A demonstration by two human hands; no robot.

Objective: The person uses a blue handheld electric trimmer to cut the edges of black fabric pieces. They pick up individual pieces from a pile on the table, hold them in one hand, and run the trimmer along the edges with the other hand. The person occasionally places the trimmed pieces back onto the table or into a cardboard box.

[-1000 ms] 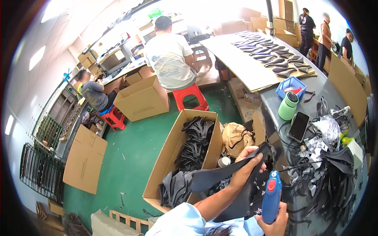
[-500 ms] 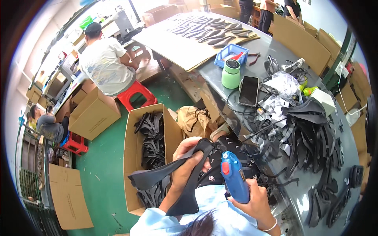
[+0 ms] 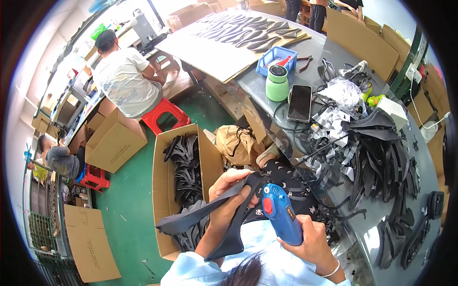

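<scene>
My left hand (image 3: 232, 194) pinches a black, flexible, V-shaped piece (image 3: 198, 213) at its narrow bend, in front of my lap. Its two wide ends hang down toward my left forearm and my blue sleeve. In my right hand (image 3: 310, 243) is a blue cordless hand tool (image 3: 285, 219) with a red button, fingers wrapped round its lower body. The tool's head is close to the bend of the black piece; whether they touch I cannot tell. An open cardboard box (image 3: 162, 190) beside my left arm holds many similar black pieces (image 3: 187, 174).
On the grey table (image 3: 329, 59) at right are a pile of black pieces (image 3: 381, 162), white scraps (image 3: 329, 121), a phone (image 3: 299, 103), a green bottle (image 3: 277, 86) and a blue basket (image 3: 261, 66). A person (image 3: 125, 78) sits on a red stool (image 3: 167, 114) at far left.
The tool's head has shifted slightly left, closer to the black piece's bend. My left hand keeps its pinch on the piece. The whole view has moved a little.
</scene>
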